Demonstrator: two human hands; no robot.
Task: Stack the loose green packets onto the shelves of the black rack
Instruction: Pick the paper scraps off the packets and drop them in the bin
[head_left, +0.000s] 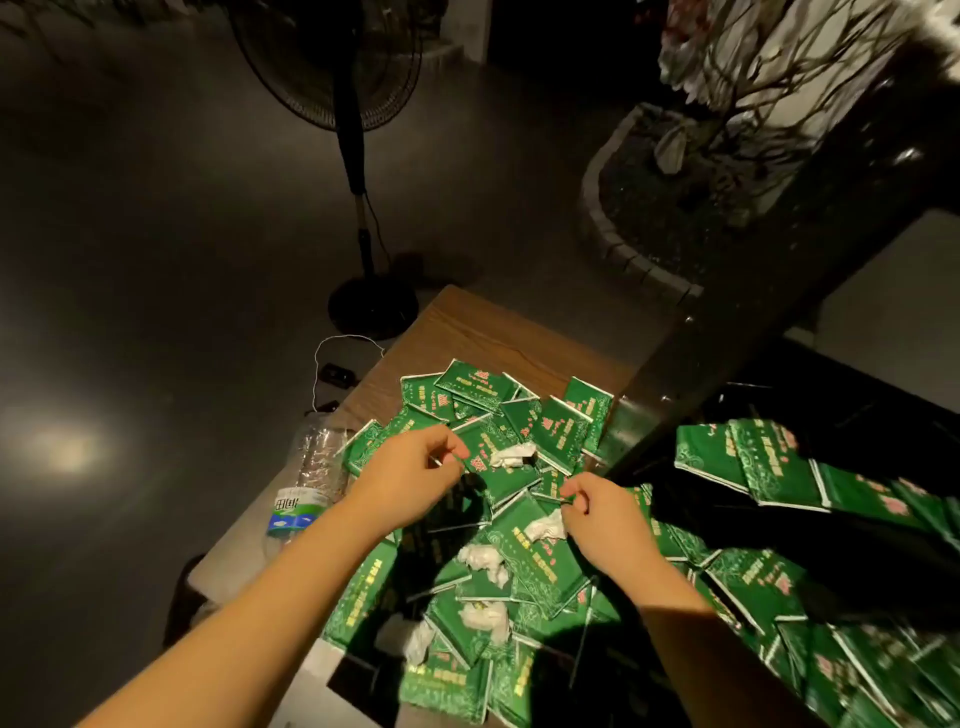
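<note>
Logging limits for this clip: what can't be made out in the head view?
- Black rack: its shelves run off the right edge, and dim light hides how many there are.
- Packets on the rack: print blurred.
- Left hand and right hand: fingertips curl among the loose green packets; what each pinches is unclear.
- Plastic bottle: label too small.

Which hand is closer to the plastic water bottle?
Left. The left hand is just right of the plastic water bottle; the right hand is farther right, over the green packets.
</note>
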